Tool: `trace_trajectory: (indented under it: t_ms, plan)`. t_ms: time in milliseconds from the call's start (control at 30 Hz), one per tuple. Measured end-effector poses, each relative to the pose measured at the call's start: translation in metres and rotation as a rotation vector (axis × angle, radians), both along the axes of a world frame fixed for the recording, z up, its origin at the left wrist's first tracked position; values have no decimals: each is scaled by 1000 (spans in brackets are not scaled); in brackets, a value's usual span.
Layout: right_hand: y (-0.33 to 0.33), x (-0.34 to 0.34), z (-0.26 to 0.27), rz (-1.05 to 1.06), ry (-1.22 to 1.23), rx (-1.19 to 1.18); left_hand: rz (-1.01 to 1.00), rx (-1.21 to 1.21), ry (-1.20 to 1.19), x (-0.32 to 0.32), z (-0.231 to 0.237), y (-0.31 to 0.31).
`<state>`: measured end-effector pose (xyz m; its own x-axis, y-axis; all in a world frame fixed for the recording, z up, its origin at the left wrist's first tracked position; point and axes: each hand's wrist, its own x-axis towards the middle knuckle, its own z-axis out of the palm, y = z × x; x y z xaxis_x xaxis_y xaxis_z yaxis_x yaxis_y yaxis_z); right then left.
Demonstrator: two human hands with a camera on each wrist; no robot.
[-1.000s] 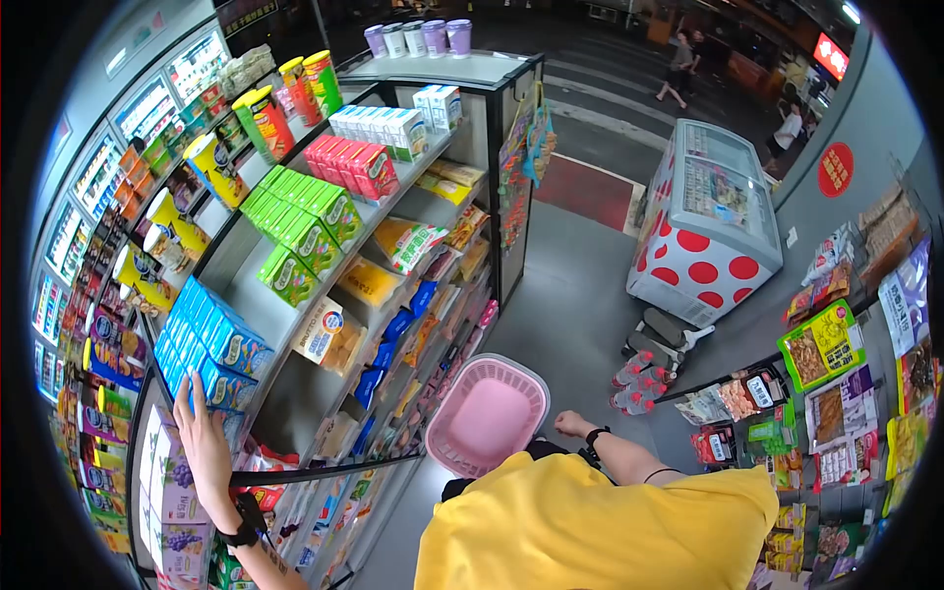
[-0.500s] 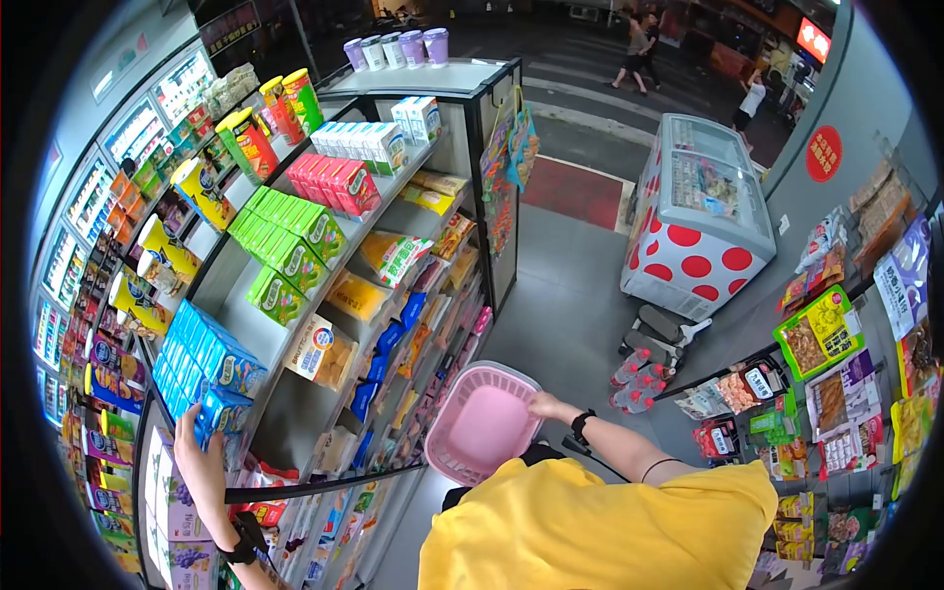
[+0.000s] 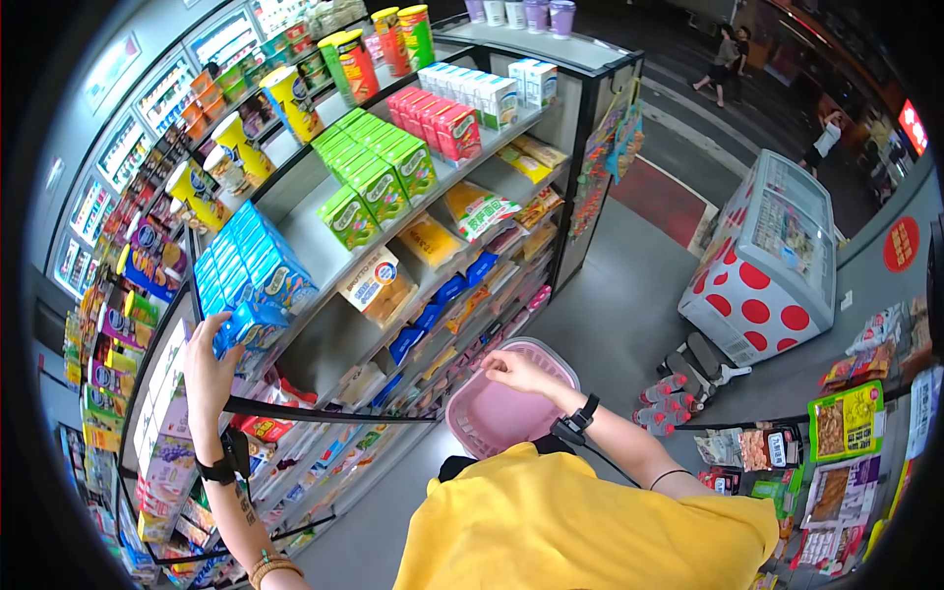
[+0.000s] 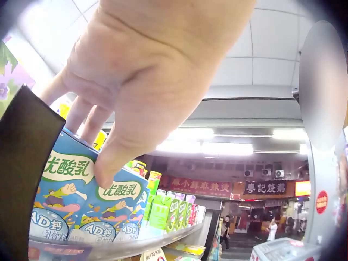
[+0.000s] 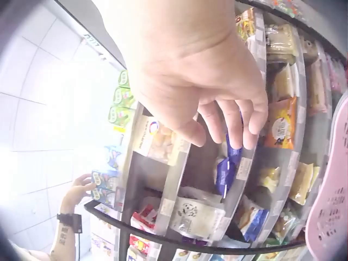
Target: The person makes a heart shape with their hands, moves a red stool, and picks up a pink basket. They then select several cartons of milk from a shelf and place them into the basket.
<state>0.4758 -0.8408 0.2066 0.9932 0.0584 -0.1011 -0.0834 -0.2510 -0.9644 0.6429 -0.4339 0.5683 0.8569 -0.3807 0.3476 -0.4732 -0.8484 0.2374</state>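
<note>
My left hand (image 3: 208, 379) grips a blue milk drink carton (image 3: 256, 321) at the near end of the shelf's top. In the left wrist view the thumb presses the carton's printed front (image 4: 117, 198), while the other fingers reach behind it. More blue cartons (image 3: 246, 251) stand in tight rows just beyond. My right hand (image 3: 521, 374) hovers over the pink basket (image 3: 467, 418) on the floor, its fingers loosely bent and holding nothing. In the right wrist view the same hand (image 5: 201, 81) appears in front of the lower shelves.
Green cartons (image 3: 379, 182) and red cartons (image 3: 438, 123) stand farther along the top shelf. Bagged breads (image 3: 379, 285) fill the shelf below. A spotted ice cream freezer (image 3: 762, 265) and bottles with red caps (image 3: 664, 403) are to the right. Snack bags (image 3: 846, 423) hang on the right wall.
My left hand has gone from resting on the blue cartons to gripping one. The right hand moved from beside the basket to its rim, then over it. The head view has shifted.
</note>
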Motion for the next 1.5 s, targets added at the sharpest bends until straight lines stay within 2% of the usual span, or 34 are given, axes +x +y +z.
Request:
trace_trajectory:
  t_ms: [100,200,300,433,500,533,633,667,733,800,867,967,1100,1167,1200,1233,1267,1300,1367,1400,1467,1500]
  plan:
    - [14,3,12,80,-40,9,16,-22,-21,-12,7,-6]
    - [28,4,55,160,-38,8,11,-37,-17,-25,18,-12]
    - [54,18,114,139,-177,68,-10,-38,19,-39,27,-21]
    - [94,32,212,161,-569,106,-109,-20,96,-70,38,-48]
    - [108,35,235,150,-727,-11,-143,1,181,-88,37,-65]
    - [111,34,240,134,-761,16,-180,-9,238,-95,32,-72]
    - [101,26,214,334,-508,84,-307,-43,411,-110,2,-94]
    - [98,21,185,307,-535,108,-324,-71,492,-114,-17,-101]
    - [71,0,153,346,-182,174,-367,-99,641,-115,-65,-113]
    - [42,-17,93,325,-75,241,-443,-166,743,-107,-141,-122]
    - [16,-45,26,159,90,328,-362,-251,982,-103,-216,-132]
    - [-21,-87,-59,-50,321,238,-361,-223,1066,-95,-346,-140]
    - [-50,-139,-141,-207,449,18,-340,20,1024,-94,-484,-161]
    - [-53,-143,-129,-243,484,-24,-267,96,1061,-95,-551,-173]
    - [-48,-149,-141,-353,509,135,-205,131,1134,-93,-561,-187]
    - [-49,-160,-167,-323,505,99,-309,138,1017,-94,-599,-187]
    - [-46,-157,-154,-337,500,182,-287,169,1033,-95,-622,-195]
    - [-42,-160,-157,-355,499,88,-255,207,1053,-96,-640,-202]
    - [-40,-170,-185,-269,611,-128,-322,329,1035,-94,-680,-212]
    - [-35,-164,-167,-297,600,-70,-329,375,1029,-99,-703,-213]
    - [-32,-160,-173,-230,663,-125,-321,462,1008,-101,-753,-215]
    - [-28,-160,-175,-203,662,-154,-396,526,1014,-101,-781,-213]
